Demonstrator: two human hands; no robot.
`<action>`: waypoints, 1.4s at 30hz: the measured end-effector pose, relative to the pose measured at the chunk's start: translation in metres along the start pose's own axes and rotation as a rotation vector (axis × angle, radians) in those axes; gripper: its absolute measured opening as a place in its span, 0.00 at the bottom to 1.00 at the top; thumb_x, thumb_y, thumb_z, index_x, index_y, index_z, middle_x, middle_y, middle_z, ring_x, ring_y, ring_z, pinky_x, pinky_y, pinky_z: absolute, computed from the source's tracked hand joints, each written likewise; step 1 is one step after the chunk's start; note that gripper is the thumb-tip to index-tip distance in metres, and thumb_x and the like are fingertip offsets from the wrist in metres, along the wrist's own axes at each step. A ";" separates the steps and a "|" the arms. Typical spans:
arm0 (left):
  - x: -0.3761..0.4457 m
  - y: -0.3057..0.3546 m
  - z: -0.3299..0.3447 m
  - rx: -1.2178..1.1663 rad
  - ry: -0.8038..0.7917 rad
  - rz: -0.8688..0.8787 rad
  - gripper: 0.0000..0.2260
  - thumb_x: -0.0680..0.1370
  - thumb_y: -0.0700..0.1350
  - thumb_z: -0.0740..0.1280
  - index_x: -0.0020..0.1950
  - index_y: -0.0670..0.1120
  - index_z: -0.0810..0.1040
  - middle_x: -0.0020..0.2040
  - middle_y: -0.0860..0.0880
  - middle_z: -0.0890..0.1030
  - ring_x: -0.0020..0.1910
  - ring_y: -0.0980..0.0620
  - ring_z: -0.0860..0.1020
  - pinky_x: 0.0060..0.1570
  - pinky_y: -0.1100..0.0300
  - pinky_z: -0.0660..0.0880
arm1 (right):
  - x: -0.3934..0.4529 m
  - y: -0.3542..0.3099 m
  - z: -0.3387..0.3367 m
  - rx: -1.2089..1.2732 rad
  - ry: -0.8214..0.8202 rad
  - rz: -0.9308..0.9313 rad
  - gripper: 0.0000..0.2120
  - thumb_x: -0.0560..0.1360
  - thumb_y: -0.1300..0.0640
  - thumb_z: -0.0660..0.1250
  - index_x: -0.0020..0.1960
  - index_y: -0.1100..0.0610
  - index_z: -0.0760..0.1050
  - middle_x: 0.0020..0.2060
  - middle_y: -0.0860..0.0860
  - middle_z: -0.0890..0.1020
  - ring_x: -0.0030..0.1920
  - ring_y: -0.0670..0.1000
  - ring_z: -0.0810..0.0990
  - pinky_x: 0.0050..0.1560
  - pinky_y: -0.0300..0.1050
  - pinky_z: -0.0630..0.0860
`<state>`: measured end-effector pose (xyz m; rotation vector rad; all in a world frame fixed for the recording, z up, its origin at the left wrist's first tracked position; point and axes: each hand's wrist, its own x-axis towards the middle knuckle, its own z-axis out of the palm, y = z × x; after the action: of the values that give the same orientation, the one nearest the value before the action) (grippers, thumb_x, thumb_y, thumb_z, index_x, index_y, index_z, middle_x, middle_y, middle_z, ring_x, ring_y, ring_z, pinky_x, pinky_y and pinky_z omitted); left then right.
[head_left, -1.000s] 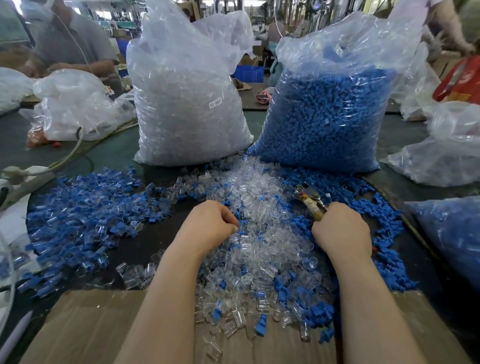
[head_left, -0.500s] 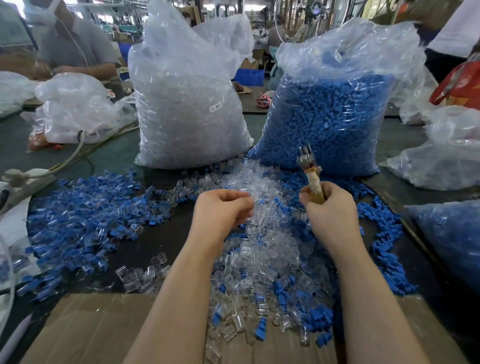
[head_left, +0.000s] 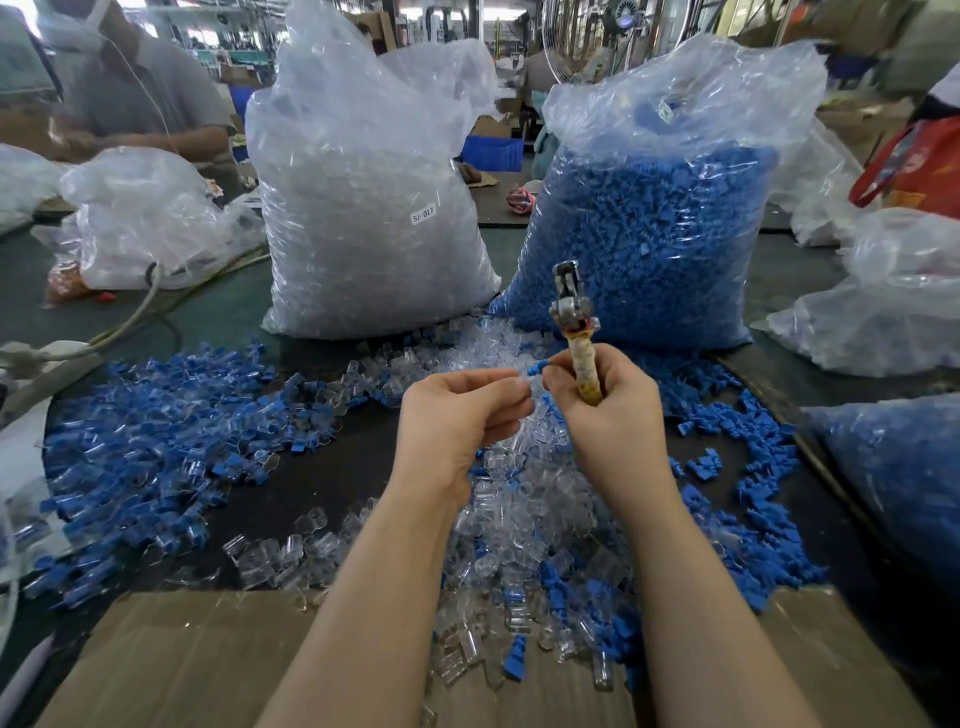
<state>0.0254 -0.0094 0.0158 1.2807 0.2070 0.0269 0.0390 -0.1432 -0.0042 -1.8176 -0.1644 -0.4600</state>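
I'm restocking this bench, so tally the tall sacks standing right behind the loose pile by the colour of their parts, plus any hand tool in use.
Sack of clear parts: 1
Sack of blue parts: 1
Hand tool, gripped in the right hand: 1
Total: 3

Handle of the tool (head_left: 576, 338) hidden inside the right hand (head_left: 613, 421); piece (head_left: 523, 382) pinched by the left hand (head_left: 462, 421) too small to identify.

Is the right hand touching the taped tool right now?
Touching. Head view: the right hand grips the taped tool by its handle, metal head sticking up above the fist.
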 end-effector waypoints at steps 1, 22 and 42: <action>0.000 0.000 0.000 0.000 -0.007 -0.001 0.03 0.72 0.36 0.74 0.44 0.41 0.83 0.38 0.43 0.86 0.37 0.52 0.85 0.34 0.65 0.79 | 0.000 0.000 0.001 -0.007 0.005 -0.001 0.06 0.77 0.56 0.70 0.41 0.52 0.76 0.33 0.51 0.78 0.31 0.46 0.71 0.35 0.46 0.71; 0.001 -0.010 0.005 0.345 0.190 0.340 0.03 0.73 0.41 0.76 0.41 0.48 0.83 0.35 0.50 0.85 0.37 0.53 0.84 0.45 0.54 0.82 | 0.002 -0.003 0.000 -0.006 -0.164 0.071 0.05 0.77 0.57 0.67 0.44 0.49 0.78 0.29 0.43 0.78 0.29 0.43 0.71 0.32 0.39 0.70; 0.003 -0.002 -0.006 0.192 0.098 0.486 0.04 0.77 0.34 0.69 0.45 0.43 0.80 0.37 0.50 0.82 0.35 0.59 0.80 0.41 0.67 0.78 | 0.001 -0.001 -0.020 -0.151 -0.503 0.159 0.07 0.74 0.62 0.68 0.48 0.55 0.72 0.33 0.46 0.73 0.30 0.44 0.68 0.35 0.43 0.66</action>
<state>0.0268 -0.0042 0.0120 1.4977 -0.0230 0.4958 0.0351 -0.1616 0.0018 -2.0495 -0.3331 0.1078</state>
